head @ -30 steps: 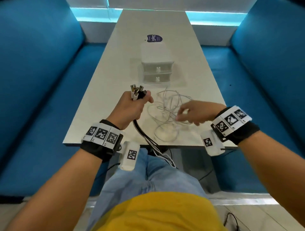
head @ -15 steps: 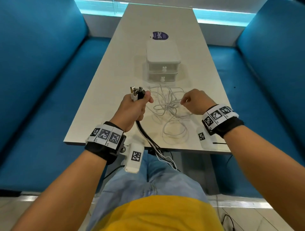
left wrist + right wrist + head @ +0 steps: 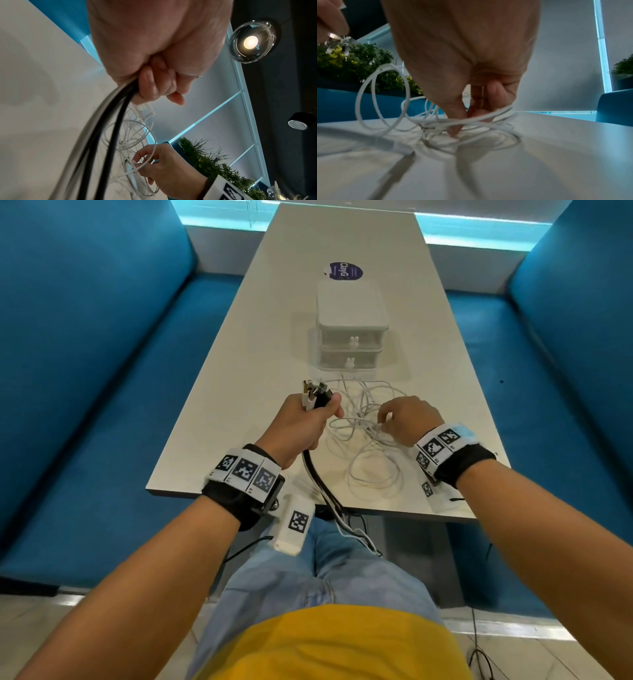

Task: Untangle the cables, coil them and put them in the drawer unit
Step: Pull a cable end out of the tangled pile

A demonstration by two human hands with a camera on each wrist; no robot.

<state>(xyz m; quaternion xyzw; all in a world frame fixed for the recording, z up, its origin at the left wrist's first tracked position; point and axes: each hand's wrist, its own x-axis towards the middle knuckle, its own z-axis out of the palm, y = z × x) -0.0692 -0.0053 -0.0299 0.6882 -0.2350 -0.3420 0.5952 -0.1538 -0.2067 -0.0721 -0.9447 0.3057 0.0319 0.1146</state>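
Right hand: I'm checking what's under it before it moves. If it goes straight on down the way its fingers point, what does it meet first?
The right hand would probably meet the tangled white cables at once, with the table just beneath; whether its fingers already touch the tabletop is unclear.

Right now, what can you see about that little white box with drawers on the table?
The drawer unit is a small white box, plastic by the look of it, with a flat top with rounded corners. It has two see-through drawers, one above the other, both shut, each with a tiny white bunny-shaped knob. It stands upright in the middle of the table, beyond the white cables. No hand touches it.
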